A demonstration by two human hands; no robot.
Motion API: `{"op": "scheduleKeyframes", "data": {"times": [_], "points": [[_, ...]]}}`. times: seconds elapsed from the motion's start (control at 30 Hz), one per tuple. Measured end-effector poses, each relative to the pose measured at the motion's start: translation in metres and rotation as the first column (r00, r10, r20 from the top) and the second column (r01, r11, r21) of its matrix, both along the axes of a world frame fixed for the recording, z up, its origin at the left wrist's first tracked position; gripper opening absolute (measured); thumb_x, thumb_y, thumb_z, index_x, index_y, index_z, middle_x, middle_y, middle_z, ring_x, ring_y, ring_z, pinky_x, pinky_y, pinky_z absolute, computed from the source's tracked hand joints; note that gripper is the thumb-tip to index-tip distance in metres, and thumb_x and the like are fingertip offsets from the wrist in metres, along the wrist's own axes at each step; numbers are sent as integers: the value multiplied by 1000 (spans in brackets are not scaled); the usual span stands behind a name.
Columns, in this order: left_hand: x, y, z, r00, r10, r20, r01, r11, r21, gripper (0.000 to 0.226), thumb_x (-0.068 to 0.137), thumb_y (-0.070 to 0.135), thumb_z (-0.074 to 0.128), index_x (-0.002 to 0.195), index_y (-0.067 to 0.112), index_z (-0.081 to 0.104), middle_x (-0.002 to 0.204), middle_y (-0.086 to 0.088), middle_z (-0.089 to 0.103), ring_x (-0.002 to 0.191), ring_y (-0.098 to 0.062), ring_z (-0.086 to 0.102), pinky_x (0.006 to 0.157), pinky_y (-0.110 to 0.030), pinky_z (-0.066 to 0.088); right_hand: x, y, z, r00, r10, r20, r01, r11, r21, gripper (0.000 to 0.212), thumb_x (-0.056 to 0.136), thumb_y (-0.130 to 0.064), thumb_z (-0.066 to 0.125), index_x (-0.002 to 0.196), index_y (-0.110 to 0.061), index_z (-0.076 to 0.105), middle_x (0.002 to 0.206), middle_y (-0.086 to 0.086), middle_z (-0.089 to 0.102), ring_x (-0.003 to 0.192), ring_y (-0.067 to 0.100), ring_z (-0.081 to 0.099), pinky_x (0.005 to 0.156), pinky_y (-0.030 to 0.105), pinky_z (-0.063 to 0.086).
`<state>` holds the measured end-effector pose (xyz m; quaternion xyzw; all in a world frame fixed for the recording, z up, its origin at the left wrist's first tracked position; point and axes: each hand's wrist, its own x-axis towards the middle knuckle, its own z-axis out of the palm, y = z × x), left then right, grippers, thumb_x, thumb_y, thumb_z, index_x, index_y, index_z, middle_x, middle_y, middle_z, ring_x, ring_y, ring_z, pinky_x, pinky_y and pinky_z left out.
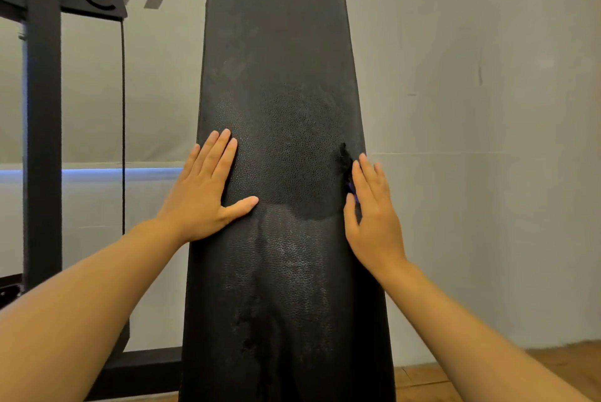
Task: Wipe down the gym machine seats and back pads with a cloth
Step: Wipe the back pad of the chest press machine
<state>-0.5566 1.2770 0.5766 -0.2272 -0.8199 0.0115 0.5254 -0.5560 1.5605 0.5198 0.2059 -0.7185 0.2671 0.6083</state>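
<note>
A pale grey wall (471, 76) fills the background. Centre frame, the left hand (208, 193) lies flat, fingers straight, on the left edge of the tall black back pad (279, 43). The right hand (374, 216) rests straight-fingered along the pad's right edge, by a tear. A black machine frame (42, 125) stands at left; wooden floor (487, 372) shows lower right.

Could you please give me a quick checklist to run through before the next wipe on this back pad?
1. Cloth in hand: not ok; none visible.
2. Left hand flat on the back pad: ok.
3. Right hand open against the pad's right edge: ok.
4. Pad surface intact: not ok; a tear sits near the right fingers.
5. Pad already wiped: cannot tell; a darker patch shows mid-pad.
6. Seat state: cannot tell; out of view.
</note>
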Motion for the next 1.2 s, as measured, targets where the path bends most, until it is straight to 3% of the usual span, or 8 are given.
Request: {"op": "scheduleKeyframes", "data": {"times": [0.2, 0.27, 0.33, 0.43, 0.63, 0.87, 0.97, 1.2], "points": [[-3, 5, -6, 996, -37, -87, 43, 997, 67, 90, 90, 71, 28, 155, 9, 20, 163, -3, 11, 151, -16, 1, 123, -35, -2, 12, 4, -21, 1000, -16, -16, 18, 991, 133, 50, 96, -15, 47, 146, -8, 41, 156, 0, 32, 148, 22, 20, 117, 18, 17], [-4, 6, -7, 993, -36, -108, 46, 995, 86, 84, 92, 64, 32, 155, 9, 21, 163, -3, 13, 151, -15, 3, 123, -36, 0, 6, -3, -12, 1000, -20, -20, 22, 997, 80, 48, 96, -15, 45, 144, -7, 44, 155, 0, 34, 147, 25, 23, 117, 23, 21], [-5, 7, -8, 991, -36, -126, 50, 993, 104, 78, 94, 58, 32, 155, 10, 22, 163, -3, 14, 151, -15, 4, 123, -36, 0, 2, -19, -1, 998, -45, -32, 45, 999, 5, 47, 97, -17, 41, 142, -4, 46, 154, 4, 36, 146, 29, 24, 116, 38, 29], [-5, 8, -9, 990, -38, -139, 54, 993, 107, 74, 96, 54, 31, 154, 9, 23, 163, -4, 16, 151, -17, 6, 123, -34, -1, 1, -52, 13, 996, -76, -51, 77, 997, 21, 46, 95, -10, 45, 140, 1, 48, 152, 12, 40, 144, 37, 26, 116, 52, 27], [-6, 6, -10, 987, -56, -153, 71, 993, 91, 71, 97, 49, 32, 154, 9, 24, 163, -5, 17, 151, -19, 8, 123, -34, 1, -1, -36, 13, 988, -105, -110, 130, 957, 259, 47, 95, -9, 46, 142, 0, 45, 152, 12, 38, 143, 36, 28, 117, 49, 26], [-7, 7, -12, 985, -31, -170, 48, 994, 97, 71, 97, 48, 32, 154, 7, 25, 162, -7, 18, 151, -21, 9, 123, -34, 0, 0, -16, 7, 996, -80, -47, 83, 995, 56, 46, 94, -8, 46, 139, 0, 49, 152, 11, 39, 143, 36, 26, 109, 54, 37], [-7, 8, -12, 985, -20, -172, 38, 994, 101, 70, 97, 47, 32, 153, 6, 26, 162, -8, 19, 151, -22, 10, 123, -33, -1, 3, -45, 16, 995, -90, -32, 91, 996, 21, 45, 94, -8, 45, 138, 3, 49, 151, 14, 40, 143, 41, 26, 113, 57, 29], [-6, 5, -11, 986, -51, -157, 65, 994, 85, 69, 98, 46, 30, 154, 7, 23, 163, -6, 16, 151, -20, 8, 123, -33, 0, 4, -72, 17, 993, -67, -98, 95, 941, 324, 52, 89, 0, 58, 140, 1, 47, 151, 15, 39, 142, 41, 28, 116, 51, 26]]}}
